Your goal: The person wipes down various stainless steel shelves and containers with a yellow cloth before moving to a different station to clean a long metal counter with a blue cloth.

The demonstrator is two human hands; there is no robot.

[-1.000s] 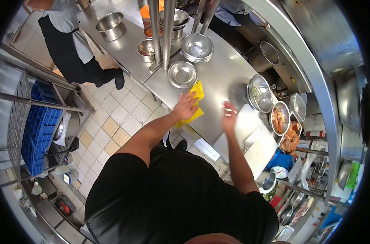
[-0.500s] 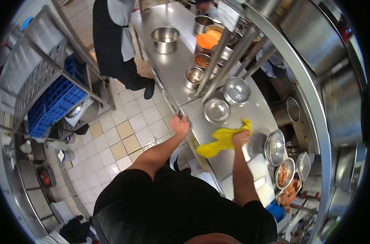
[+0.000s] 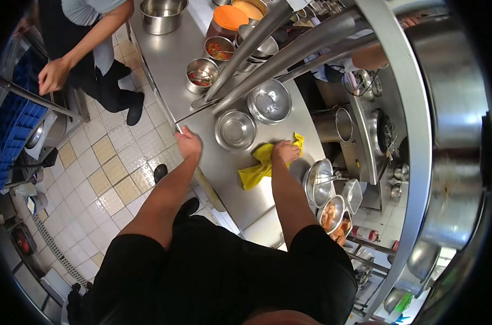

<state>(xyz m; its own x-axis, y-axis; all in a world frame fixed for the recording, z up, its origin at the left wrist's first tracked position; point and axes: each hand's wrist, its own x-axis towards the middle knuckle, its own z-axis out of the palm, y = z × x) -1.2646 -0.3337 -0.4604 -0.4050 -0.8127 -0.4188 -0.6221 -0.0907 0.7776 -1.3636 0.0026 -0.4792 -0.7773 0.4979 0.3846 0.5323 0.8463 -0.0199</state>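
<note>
My right hand (image 3: 285, 151) presses on a yellow cloth (image 3: 252, 176) lying on the steel counter (image 3: 219, 187), its fingers closed over the bunched fabric. At the counter's front edge, my left hand (image 3: 188, 144) grips the rim with bent fingers. Just beyond the cloth sits a shallow steel bowl (image 3: 235, 131). Behind that bowl stands a stack of larger steel bowls (image 3: 270, 102). More steel bowls (image 3: 318, 183) are tilted together to the right of my right hand. Part of a white cutting board (image 3: 265, 230) shows near my body.
Steel posts (image 3: 257, 54) rise from the counter. Pots of chopped red food (image 3: 219, 49) and an orange-lidded container (image 3: 230, 18) stand beyond. A large pot (image 3: 162, 16) is farther left. Another person (image 3: 89, 49) stands at left by blue crates (image 3: 18, 130). Meat bowls (image 3: 332, 214) are at right.
My view has shifted toward the counter. My right hand and the cloth have moved slightly nearer the shallow bowl. My left hand stays at the counter edge. The other person's arm has come into view.
</note>
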